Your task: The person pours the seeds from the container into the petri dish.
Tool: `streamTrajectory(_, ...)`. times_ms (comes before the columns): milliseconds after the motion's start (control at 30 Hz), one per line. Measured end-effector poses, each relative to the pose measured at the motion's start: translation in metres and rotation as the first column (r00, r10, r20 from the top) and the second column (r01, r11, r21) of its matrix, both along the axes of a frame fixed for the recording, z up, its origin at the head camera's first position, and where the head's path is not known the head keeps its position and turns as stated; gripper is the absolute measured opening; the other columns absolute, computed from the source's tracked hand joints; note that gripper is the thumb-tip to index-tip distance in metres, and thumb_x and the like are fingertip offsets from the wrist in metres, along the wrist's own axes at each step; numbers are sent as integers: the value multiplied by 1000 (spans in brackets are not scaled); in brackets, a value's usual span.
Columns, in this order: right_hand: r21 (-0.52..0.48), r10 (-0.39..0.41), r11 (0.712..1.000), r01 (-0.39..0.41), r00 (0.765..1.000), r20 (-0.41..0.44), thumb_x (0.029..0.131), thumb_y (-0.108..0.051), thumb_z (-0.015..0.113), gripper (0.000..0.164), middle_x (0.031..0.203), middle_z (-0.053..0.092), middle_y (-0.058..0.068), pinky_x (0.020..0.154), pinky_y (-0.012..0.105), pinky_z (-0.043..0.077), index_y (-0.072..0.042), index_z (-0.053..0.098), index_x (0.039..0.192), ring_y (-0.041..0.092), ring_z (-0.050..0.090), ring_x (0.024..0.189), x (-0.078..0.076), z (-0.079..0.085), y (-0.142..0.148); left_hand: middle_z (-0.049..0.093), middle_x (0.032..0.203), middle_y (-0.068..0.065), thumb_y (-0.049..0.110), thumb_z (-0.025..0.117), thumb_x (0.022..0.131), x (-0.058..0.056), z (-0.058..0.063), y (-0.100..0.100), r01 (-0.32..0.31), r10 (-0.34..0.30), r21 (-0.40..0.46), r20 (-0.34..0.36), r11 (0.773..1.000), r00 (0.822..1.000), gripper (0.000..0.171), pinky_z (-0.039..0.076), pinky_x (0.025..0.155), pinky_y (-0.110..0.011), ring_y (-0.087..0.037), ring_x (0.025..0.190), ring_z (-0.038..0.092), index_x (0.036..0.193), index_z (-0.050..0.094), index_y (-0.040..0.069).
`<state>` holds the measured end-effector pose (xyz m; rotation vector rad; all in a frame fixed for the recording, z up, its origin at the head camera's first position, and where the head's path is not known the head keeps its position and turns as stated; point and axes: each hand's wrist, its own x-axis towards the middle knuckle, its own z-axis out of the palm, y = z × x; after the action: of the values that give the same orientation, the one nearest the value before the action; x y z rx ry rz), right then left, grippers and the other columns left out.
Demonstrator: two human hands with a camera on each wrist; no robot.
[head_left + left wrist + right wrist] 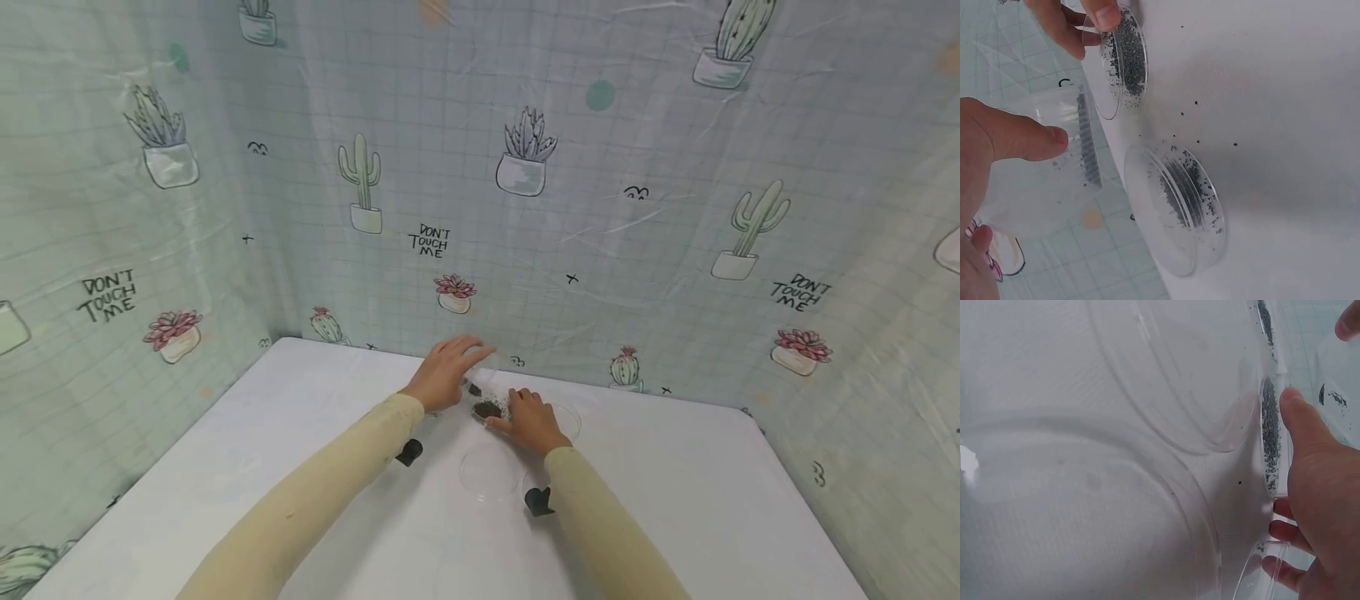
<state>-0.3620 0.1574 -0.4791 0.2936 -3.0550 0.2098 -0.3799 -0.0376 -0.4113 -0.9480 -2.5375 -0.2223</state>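
My left hand is raised near the table's back edge and holds a clear container with dark grains inside; whether it is a bag or a cup I cannot tell. Beside it, my right hand grips a clear petri dish on the table, thumb and fingers at its rim. Dark grains cover much of that dish's bottom. Another petri dish with dark grains stands close to my left hand in the left wrist view. A few loose grains lie on the white surface.
In front of my hands lies a clear round dish. Another clear dish sits partly behind my right hand. The white table meets a patterned cloth at its back edge.
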Motion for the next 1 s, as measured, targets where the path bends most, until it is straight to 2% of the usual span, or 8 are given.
streamTrajectory(167,-22,-7,1000,7,1000,-8,78,-66,51,87,133,46,18,91,54,43,-3,38,137,35,45,120,2,3,0,39,140,-2,4,76,65,-1,-1,-7,-26,23,82,38,996,999,91,33,104,-47,-22,130,36,141,32,26)
streamTrajectory(333,-30,-4,1000,3,1000,-31,78,-65,52,85,136,44,15,95,54,40,-7,36,138,34,43,122,5,8,-1,37,142,-3,13,78,65,0,-1,-15,-91,76,136,114,987,991,93,32,106,-47,-23,131,35,143,28,27)
streamTrajectory(533,-59,-9,998,6,999,-52,79,-62,54,80,135,44,14,96,53,40,-9,39,137,34,44,122,8,14,-3,40,140,-6,17,81,64,6,3,-23,-110,74,223,165,968,984,93,33,104,-51,-26,130,37,142,31,24)
streamTrajectory(767,-92,-9,996,3,997,-70,80,-59,56,77,135,45,13,98,52,38,-10,40,136,32,44,122,16,19,-3,38,140,-3,26,82,64,8,0,-33,-146,98,246,197,958,976,97,35,104,-49,-24,130,37,143,27,22)
streamTrajectory(1000,-102,12,995,-23,994,-107,80,-56,58,74,132,47,13,97,52,39,-11,41,135,31,45,120,23,23,-4,40,136,-5,27,81,65,14,2,-48,-155,88,288,232,945,969,99,36,102,-49,-26,127,40,145,23,26)
